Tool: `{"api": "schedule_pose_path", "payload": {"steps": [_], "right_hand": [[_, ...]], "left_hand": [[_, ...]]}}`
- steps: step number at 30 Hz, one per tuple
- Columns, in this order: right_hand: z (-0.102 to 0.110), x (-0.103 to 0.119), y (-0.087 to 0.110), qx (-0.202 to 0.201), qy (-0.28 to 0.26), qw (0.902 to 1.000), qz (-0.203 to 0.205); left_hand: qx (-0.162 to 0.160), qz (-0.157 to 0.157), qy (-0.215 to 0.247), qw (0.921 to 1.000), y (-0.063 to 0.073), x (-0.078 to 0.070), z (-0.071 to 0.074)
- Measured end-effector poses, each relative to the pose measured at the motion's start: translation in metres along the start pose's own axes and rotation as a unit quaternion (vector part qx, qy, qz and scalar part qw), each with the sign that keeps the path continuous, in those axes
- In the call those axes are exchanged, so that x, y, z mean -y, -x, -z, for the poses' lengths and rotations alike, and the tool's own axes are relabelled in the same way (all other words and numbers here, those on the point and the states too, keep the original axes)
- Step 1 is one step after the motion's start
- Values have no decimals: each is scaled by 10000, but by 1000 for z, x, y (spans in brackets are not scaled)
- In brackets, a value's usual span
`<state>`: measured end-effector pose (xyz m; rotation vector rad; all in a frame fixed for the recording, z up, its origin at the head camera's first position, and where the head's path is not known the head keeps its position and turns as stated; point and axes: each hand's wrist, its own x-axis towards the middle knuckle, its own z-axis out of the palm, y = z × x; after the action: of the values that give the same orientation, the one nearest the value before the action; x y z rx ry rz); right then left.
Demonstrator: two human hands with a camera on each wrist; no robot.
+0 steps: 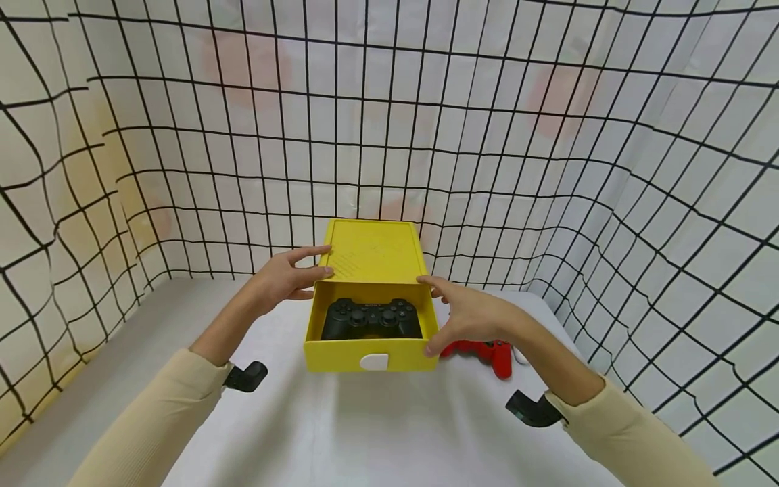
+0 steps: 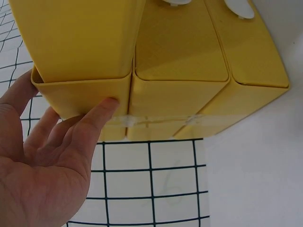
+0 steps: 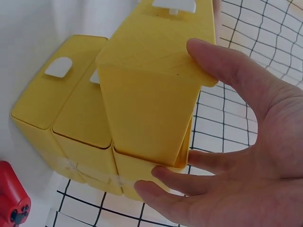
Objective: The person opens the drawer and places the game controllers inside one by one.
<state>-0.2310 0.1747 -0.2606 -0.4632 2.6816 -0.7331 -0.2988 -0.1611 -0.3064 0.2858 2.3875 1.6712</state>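
Note:
A yellow drawer cabinet [image 1: 376,247] stands in the middle, with its top drawer [image 1: 343,356] pulled out toward me. Inside that drawer lies a black game controller [image 1: 371,319], grips toward the front. My left hand [image 1: 281,279] touches the casing's left edge, its fingers fairly straight against the top and side. On the opposite side my right hand [image 1: 477,312] spans the drawer's right wall: the thumb presses the drawer front's corner, while the fingers hold against the casing. White tabs, such as this drawer handle [image 1: 374,362], mark the fronts.
A red game controller [image 1: 487,352] rests on the white table [image 1: 365,433] right of the cabinet, partly behind my right hand. Lower drawers [image 3: 71,85] show in both wrist views. Black wire mesh [image 1: 274,122] surrounds the table at the back and sides.

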Motion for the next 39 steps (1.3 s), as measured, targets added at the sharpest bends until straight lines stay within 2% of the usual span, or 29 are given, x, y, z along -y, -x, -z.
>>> {"api": "schedule_pose_path", "payload": {"steps": [10,16,22,26,31,39], "right_hand": [[-1,-8,-3,-321,-260,9991,90],[-6,-13,-9,-770,-285,9966,18],[-12,-20,-16,-1194,-581,9910,178],[-18,-25,-22,-1611,-843,9828,321],[-29,-30,-30,-2275,-973,9667,654],[-39,-28,-37,-2896,-1109,9460,942]], "left_hand": [[-33,13,-57,10000,0,0,0],[7,40,-62,10000,0,0,0],[-41,91,6,9999,-1,0,-1],[-5,21,99,9999,-1,0,0],[-4,52,167,9998,0,0,-1],[-103,124,146,9998,1,-1,-3]]}}
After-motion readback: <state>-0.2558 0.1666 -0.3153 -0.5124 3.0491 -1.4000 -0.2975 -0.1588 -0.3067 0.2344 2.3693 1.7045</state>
